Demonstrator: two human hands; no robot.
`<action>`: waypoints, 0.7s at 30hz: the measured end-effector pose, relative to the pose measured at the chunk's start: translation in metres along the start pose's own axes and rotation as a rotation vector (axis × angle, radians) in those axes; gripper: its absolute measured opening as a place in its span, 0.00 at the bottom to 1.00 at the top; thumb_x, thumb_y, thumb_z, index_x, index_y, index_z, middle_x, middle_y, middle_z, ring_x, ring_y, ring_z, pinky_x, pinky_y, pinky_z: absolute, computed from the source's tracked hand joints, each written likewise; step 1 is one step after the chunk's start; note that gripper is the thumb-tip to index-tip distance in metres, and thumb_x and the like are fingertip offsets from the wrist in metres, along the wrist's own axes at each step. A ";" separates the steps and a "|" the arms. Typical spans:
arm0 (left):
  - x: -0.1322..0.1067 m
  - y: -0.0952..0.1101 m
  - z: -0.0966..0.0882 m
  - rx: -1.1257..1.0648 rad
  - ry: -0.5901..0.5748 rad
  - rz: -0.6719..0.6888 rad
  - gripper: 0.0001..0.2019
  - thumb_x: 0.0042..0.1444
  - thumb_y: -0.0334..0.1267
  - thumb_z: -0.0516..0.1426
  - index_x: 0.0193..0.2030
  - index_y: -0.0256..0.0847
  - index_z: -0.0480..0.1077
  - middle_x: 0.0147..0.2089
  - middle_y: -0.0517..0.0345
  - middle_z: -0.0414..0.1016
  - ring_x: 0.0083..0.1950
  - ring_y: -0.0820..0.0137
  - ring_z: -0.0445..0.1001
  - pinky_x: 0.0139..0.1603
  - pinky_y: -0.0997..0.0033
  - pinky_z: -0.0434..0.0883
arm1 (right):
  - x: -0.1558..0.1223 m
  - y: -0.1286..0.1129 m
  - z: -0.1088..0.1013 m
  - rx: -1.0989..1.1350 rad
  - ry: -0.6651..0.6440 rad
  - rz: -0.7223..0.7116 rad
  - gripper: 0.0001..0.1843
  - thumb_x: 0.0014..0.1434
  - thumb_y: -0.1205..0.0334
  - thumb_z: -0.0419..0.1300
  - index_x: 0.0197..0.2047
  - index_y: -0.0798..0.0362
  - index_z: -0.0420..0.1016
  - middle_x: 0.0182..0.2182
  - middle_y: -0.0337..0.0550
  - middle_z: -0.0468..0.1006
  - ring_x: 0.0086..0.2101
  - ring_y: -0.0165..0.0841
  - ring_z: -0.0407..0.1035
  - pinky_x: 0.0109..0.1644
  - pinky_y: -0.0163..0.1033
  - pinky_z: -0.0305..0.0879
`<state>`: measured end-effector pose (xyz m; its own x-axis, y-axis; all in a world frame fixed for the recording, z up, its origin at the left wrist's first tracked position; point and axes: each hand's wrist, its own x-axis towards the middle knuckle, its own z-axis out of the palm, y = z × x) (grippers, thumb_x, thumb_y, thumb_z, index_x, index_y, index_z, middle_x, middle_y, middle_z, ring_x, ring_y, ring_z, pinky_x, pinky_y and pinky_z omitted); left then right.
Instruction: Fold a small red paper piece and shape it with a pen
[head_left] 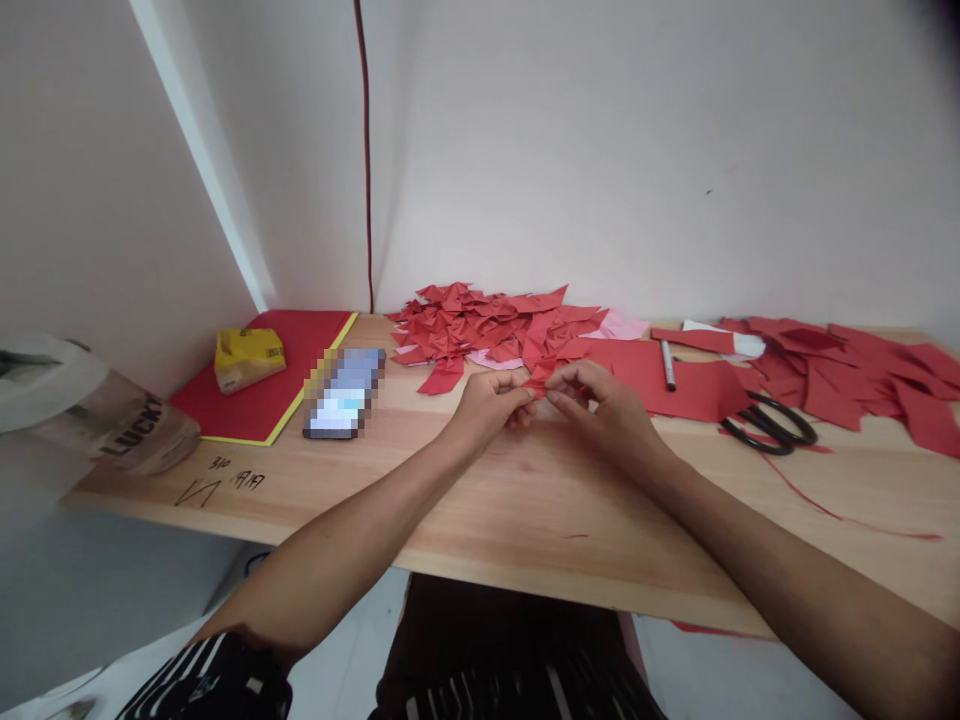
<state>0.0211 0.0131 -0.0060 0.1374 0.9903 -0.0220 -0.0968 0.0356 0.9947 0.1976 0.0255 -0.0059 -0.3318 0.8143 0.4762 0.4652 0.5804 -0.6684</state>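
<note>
My left hand point(491, 400) and my right hand point(600, 405) meet over the middle of a wooden table point(480, 510). Between their fingertips they pinch a small folded piece of red paper point(538, 384), held just above the wood. Right behind it lies a heap of several folded red paper pieces point(487, 325). Flat red paper sheets point(675, 380) lie beside my right hand, with a marker pen point(667, 364) on them.
Black scissors point(772, 425) lie right of my right hand, with more cut red paper point(862, 375) beyond. To the left sit a phone point(345, 392), a red folder point(277, 375) with a yellow box point(249, 357) on it, and a plastic bag point(112, 420).
</note>
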 end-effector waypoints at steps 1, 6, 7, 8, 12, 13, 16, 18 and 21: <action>0.000 0.000 0.000 0.012 0.003 0.006 0.08 0.50 0.33 0.60 0.24 0.34 0.67 0.23 0.59 0.72 0.19 0.80 0.66 0.21 0.79 0.61 | 0.000 0.000 0.000 -0.003 -0.002 -0.008 0.02 0.59 0.63 0.59 0.38 0.50 0.72 0.30 0.40 0.73 0.27 0.31 0.63 0.30 0.37 0.60; 0.001 0.003 0.000 0.004 -0.001 -0.012 0.08 0.50 0.33 0.60 0.24 0.33 0.68 0.23 0.59 0.72 0.19 0.80 0.66 0.21 0.79 0.61 | -0.001 0.001 0.000 -0.008 0.015 -0.042 0.05 0.60 0.66 0.59 0.40 0.51 0.74 0.31 0.41 0.73 0.28 0.31 0.63 0.31 0.38 0.61; 0.001 0.003 0.000 0.000 -0.002 -0.011 0.08 0.50 0.33 0.60 0.24 0.33 0.68 0.23 0.59 0.72 0.19 0.80 0.66 0.21 0.79 0.61 | -0.001 0.001 0.000 -0.009 0.013 -0.045 0.06 0.60 0.66 0.59 0.41 0.51 0.75 0.32 0.41 0.73 0.27 0.30 0.63 0.31 0.38 0.62; 0.001 0.004 0.000 -0.004 -0.003 -0.005 0.08 0.49 0.33 0.61 0.24 0.33 0.68 0.22 0.59 0.71 0.18 0.80 0.66 0.21 0.79 0.61 | -0.001 0.002 0.000 -0.012 0.011 -0.048 0.06 0.60 0.66 0.59 0.41 0.51 0.75 0.32 0.41 0.72 0.27 0.30 0.63 0.32 0.38 0.62; -0.001 0.006 0.002 -0.025 -0.006 -0.001 0.08 0.49 0.32 0.60 0.23 0.33 0.68 0.22 0.60 0.71 0.18 0.80 0.66 0.21 0.80 0.61 | -0.002 0.002 0.002 -0.006 0.033 -0.074 0.07 0.61 0.67 0.59 0.42 0.50 0.76 0.32 0.41 0.72 0.27 0.30 0.62 0.31 0.38 0.62; -0.001 0.007 0.002 -0.034 -0.004 -0.016 0.07 0.49 0.31 0.60 0.23 0.33 0.68 0.22 0.59 0.71 0.18 0.80 0.66 0.21 0.80 0.61 | -0.002 0.002 0.003 0.001 0.040 -0.083 0.07 0.61 0.67 0.58 0.41 0.50 0.76 0.33 0.41 0.72 0.27 0.30 0.62 0.31 0.38 0.62; -0.002 0.007 0.002 -0.069 0.003 -0.071 0.06 0.50 0.30 0.59 0.24 0.33 0.69 0.23 0.59 0.72 0.18 0.80 0.67 0.21 0.79 0.62 | -0.002 0.002 0.005 0.024 0.061 -0.120 0.07 0.62 0.67 0.58 0.40 0.50 0.77 0.34 0.42 0.74 0.28 0.30 0.63 0.31 0.38 0.62; -0.002 0.007 0.002 -0.100 0.001 -0.097 0.05 0.50 0.29 0.59 0.25 0.32 0.69 0.23 0.58 0.73 0.19 0.80 0.67 0.22 0.79 0.62 | -0.002 0.002 0.005 0.040 0.070 -0.147 0.07 0.62 0.67 0.59 0.40 0.50 0.78 0.34 0.43 0.75 0.30 0.32 0.65 0.31 0.38 0.62; -0.002 0.007 0.001 -0.152 -0.017 -0.128 0.04 0.50 0.29 0.58 0.26 0.32 0.70 0.23 0.57 0.73 0.19 0.80 0.68 0.22 0.79 0.63 | -0.003 0.004 0.003 0.053 0.078 -0.172 0.07 0.62 0.67 0.59 0.40 0.49 0.78 0.34 0.44 0.76 0.33 0.34 0.67 0.30 0.38 0.62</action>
<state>0.0207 0.0117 0.0006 0.1751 0.9739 -0.1446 -0.2249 0.1826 0.9571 0.1975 0.0255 -0.0118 -0.3371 0.7020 0.6274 0.3626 0.7118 -0.6016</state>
